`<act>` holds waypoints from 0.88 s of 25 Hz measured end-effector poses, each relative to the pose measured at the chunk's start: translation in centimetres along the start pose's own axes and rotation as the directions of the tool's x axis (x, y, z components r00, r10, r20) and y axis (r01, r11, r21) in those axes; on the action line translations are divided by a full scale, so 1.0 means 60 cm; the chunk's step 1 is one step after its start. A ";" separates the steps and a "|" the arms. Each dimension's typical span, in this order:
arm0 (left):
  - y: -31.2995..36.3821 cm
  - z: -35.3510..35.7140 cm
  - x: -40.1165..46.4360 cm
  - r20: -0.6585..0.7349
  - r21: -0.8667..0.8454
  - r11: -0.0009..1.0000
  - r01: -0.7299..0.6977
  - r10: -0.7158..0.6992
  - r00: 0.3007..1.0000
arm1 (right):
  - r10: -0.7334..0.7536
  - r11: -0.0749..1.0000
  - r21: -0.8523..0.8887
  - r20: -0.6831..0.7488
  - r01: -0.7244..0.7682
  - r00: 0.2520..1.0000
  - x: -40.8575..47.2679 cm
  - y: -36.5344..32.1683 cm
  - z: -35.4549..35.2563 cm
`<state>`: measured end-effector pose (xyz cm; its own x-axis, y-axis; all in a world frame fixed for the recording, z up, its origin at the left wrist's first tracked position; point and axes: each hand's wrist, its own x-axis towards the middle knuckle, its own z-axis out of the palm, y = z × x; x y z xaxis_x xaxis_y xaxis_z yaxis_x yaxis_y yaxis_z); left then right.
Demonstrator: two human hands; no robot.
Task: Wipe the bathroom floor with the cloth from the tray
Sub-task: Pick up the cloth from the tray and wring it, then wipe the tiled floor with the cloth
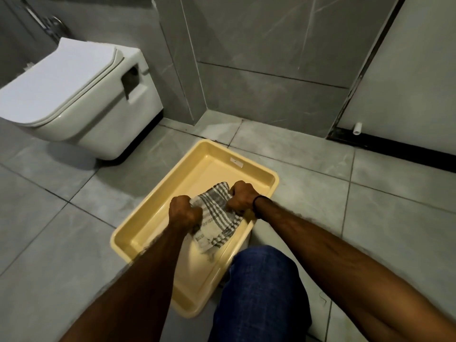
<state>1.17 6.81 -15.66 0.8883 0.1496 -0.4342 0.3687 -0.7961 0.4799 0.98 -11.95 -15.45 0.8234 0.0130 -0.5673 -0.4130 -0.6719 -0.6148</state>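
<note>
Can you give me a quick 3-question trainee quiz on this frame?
1. True or false: both hands grip the cloth.
2. The tray sits on: A) the toilet lid B) the floor C) a shelf
3. Fill in: the cloth is held over the ____.

Key: 1 true: left hand and right hand are both closed on it. 2 B. 3 tray.

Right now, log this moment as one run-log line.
stage: picking up cloth | left hand: gripping cloth | right hand: gripping cloth | cloth: over yellow tray | floor: wiping not started
</note>
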 end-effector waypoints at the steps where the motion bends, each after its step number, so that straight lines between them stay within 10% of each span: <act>1: 0.009 -0.008 -0.005 0.015 -0.077 0.997 -0.001 0.002 1.000 | 0.011 0.995 0.094 0.006 -0.011 1.000 -0.014 -0.004 -0.013; 10: 0.247 -0.039 -0.156 0.156 -0.545 0.823 -0.160 0.287 0.945 | 0.100 0.787 0.614 -0.227 0.063 0.969 -0.257 0.051 -0.185; 16: 0.422 0.063 -0.347 0.514 -0.633 0.771 -0.071 0.487 0.706 | 0.131 0.330 0.930 -0.215 0.162 0.968 -0.441 0.215 -0.229; 19: 0.427 0.147 -0.369 0.534 -0.604 0.794 -0.070 0.469 0.704 | 0.267 0.080 0.985 -0.170 0.154 0.949 -0.474 0.329 -0.197; 22: 0.368 0.253 -0.337 0.339 -0.149 0.828 -0.541 0.557 0.758 | 0.593 0.124 0.984 -0.179 0.130 0.785 -0.470 0.438 -0.151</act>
<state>-12.83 -22.70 -7.87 0.7860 -0.5287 -0.3206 -0.1347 -0.6525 0.7458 -29.57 -36.68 -10.67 0.4707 -0.5211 -0.7120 -0.3270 0.6465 -0.6893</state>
